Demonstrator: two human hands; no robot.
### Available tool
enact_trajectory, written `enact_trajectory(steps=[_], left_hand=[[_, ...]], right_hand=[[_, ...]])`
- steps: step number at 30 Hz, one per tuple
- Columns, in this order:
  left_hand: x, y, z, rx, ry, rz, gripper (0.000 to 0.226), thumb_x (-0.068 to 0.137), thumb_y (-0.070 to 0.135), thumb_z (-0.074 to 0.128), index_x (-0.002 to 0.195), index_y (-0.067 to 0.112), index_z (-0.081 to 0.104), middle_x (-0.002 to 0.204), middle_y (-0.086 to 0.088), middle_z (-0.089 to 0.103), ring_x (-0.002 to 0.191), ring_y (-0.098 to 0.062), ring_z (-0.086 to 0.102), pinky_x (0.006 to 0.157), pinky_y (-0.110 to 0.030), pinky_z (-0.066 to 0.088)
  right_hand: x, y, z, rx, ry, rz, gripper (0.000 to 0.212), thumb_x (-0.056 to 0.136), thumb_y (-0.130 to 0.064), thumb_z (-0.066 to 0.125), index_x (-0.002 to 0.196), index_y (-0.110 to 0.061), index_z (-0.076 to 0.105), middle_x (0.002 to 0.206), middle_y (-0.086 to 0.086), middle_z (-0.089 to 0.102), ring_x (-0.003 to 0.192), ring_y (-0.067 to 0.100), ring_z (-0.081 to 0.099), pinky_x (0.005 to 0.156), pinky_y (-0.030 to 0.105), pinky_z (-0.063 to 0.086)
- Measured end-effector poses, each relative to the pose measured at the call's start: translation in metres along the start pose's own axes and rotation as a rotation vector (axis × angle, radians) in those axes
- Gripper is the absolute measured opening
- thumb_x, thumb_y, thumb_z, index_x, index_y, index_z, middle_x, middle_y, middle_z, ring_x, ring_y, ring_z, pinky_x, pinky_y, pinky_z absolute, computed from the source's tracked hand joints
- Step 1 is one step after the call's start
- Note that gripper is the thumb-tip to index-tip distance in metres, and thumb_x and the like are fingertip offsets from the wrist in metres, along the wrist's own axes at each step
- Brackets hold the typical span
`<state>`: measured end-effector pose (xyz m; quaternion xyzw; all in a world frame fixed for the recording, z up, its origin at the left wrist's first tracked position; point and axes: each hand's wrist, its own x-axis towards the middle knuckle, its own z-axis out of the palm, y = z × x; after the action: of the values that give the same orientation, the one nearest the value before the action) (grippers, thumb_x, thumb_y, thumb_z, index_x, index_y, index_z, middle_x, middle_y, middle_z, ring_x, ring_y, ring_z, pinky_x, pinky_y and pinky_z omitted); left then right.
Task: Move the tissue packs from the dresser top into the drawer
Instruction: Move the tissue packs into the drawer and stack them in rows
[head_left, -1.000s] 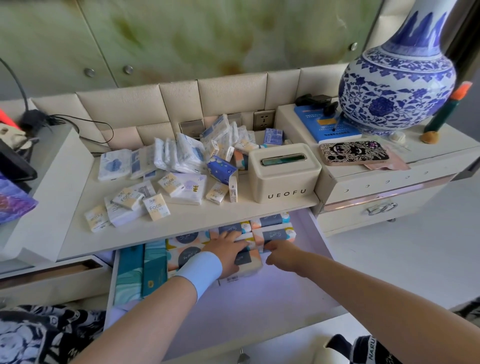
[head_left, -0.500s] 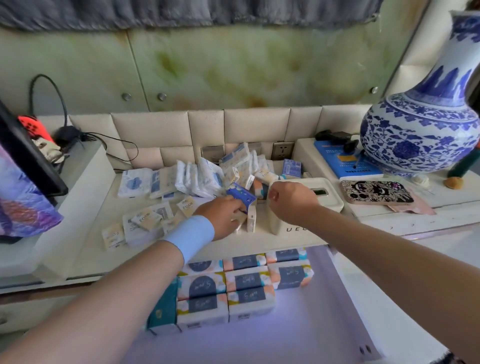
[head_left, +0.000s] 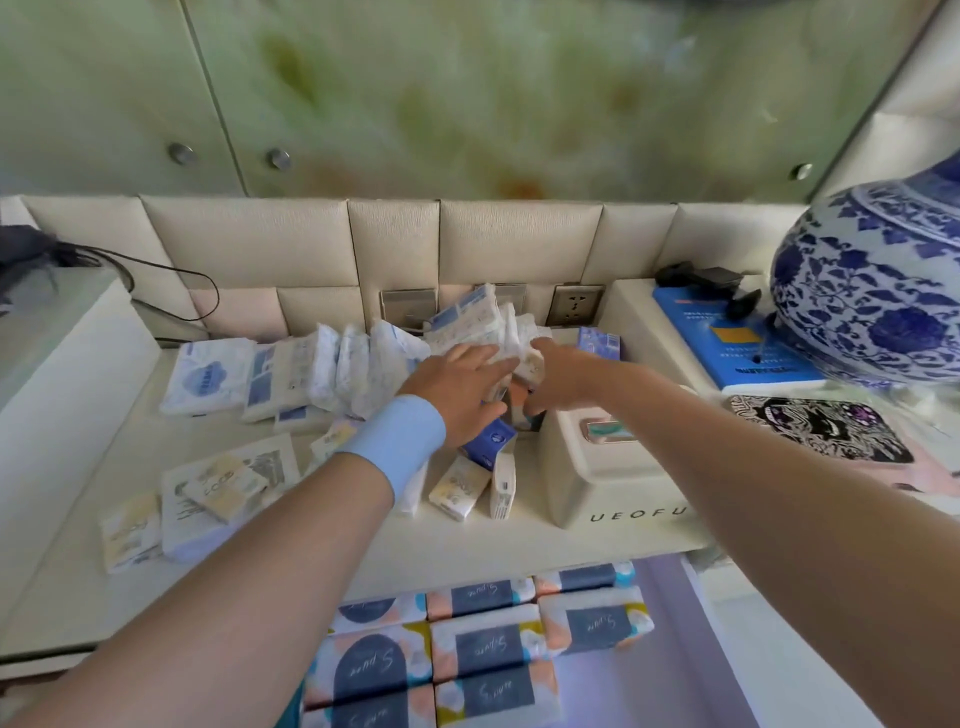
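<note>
so both hands meet at frame centre on the pile of tissue packs (head_left: 467, 327) at the back of the dresser top (head_left: 519, 535), just under the wall socket (head_left: 574, 306). left hand (head_left: 460, 389), light blue wristband (head_left: 397, 441) on its wrist, lies flat on the pile with fingers spread. right hand (head_left: 558, 376) is curled, fingers closed around a white pack from the pile; exact grip is blurred. pile is boxed in: padded backboard (head_left: 249, 244) behind, ueofu tissue box (head_left: 608, 467) tight on the right, a row of about five flat white packs (head_left: 291, 369) on the left. bare dresser surface only along the front edge. small packs lower left, roughly four (head_left: 218, 488); two more small packs (head_left: 460, 486) plus a dark blue pack (head_left: 491, 441) stand under the left wrist. open drawer (head_left: 670, 670) at frame bottom holds seven visible patterned packs (head_left: 483, 644), packed edge to edge on its left; its right part is bare. blue-and-white vase (head_left: 878, 291) far right, on a raised shelf, well apart from the hands.
</note>
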<state>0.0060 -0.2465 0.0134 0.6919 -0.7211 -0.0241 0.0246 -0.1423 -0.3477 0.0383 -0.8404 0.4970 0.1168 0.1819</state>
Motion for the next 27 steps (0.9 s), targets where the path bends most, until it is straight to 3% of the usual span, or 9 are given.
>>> enact_trajectory(steps=[4,7,10,13,16,20,24,27], left_hand=[[0.013,-0.009,0.009,0.039,0.002,-0.037,0.040,0.097,0.041,0.041,0.135,0.032,0.046,0.141,0.001,0.047,0.133,-0.023,0.035,0.102,-0.043,0.038],[0.016,-0.008,0.012,0.037,0.048,-0.046,0.035,0.095,0.037,0.046,0.128,0.031,0.053,0.135,0.002,0.050,0.128,-0.022,0.039,0.102,-0.041,0.038],[0.014,-0.008,0.015,-0.042,0.072,-0.081,0.036,0.093,0.035,0.052,0.129,0.031,0.055,0.139,0.004,0.047,0.131,-0.021,0.036,0.105,-0.040,0.036],[0.008,-0.010,0.017,-0.072,0.076,-0.106,0.042,0.094,0.035,0.052,0.135,0.028,0.053,0.150,0.003,0.037,0.140,-0.021,0.026,0.110,-0.041,0.032],[0.001,-0.009,0.016,-0.180,0.104,-0.124,0.050,0.093,0.034,0.056,0.141,0.026,0.047,0.152,0.002,0.034,0.143,-0.020,0.022,0.114,-0.042,0.030],[-0.006,-0.008,0.008,-0.290,0.132,-0.142,0.057,0.091,0.030,0.060,0.144,0.026,0.040,0.150,0.004,0.037,0.141,-0.019,0.024,0.116,-0.039,0.029],[-0.009,-0.009,0.000,-0.342,0.142,-0.181,0.065,0.087,0.032,0.065,0.146,0.026,0.037,0.151,0.003,0.038,0.142,-0.020,0.024,0.115,-0.041,0.029],[-0.010,-0.007,-0.004,-0.372,0.131,-0.198,0.077,0.084,0.040,0.069,0.149,0.026,0.031,0.152,0.001,0.037,0.142,-0.022,0.025,0.115,-0.042,0.029]], right_hand=[[0.016,-0.010,0.005,-0.161,-0.035,0.040,0.097,0.068,-0.030,0.080,0.147,-0.013,0.026,0.134,0.014,0.050,0.114,0.034,0.053,0.091,0.044,0.052],[0.026,-0.015,0.011,-0.242,-0.008,0.107,0.091,0.081,-0.029,0.073,0.149,-0.002,0.019,0.142,0.020,0.038,0.128,0.039,0.043,0.101,0.046,0.047],[0.021,-0.024,0.011,-0.287,-0.041,0.149,0.099,0.078,-0.032,0.078,0.152,-0.009,0.016,0.150,0.018,0.027,0.136,0.041,0.033,0.106,0.051,0.041],[0.019,-0.026,0.006,-0.346,-0.110,0.068,0.100,0.076,-0.035,0.082,0.152,-0.015,0.022,0.147,0.013,0.035,0.134,0.036,0.037,0.106,0.048,0.042],[0.023,-0.024,0.007,-0.349,-0.067,0.122,0.103,0.063,-0.040,0.081,0.148,-0.019,0.026,0.143,0.013,0.041,0.132,0.037,0.037,0.104,0.055,0.039],[0.014,-0.024,0.005,-0.362,0.007,0.092,0.091,0.069,-0.036,0.078,0.143,-0.020,0.029,0.138,0.011,0.044,0.130,0.037,0.040,0.106,0.065,0.028],[0.009,-0.022,0.006,-0.312,0.077,-0.043,0.082,0.065,-0.034,0.081,0.129,-0.017,0.033,0.114,0.003,0.060,0.109,0.030,0.058,0.104,0.058,0.033],[0.003,-0.021,0.000,-0.323,0.166,-0.122,0.078,0.062,-0.040,0.081,0.122,-0.019,0.036,0.101,-0.001,0.059,0.096,0.026,0.058,0.098,0.054,0.035]])
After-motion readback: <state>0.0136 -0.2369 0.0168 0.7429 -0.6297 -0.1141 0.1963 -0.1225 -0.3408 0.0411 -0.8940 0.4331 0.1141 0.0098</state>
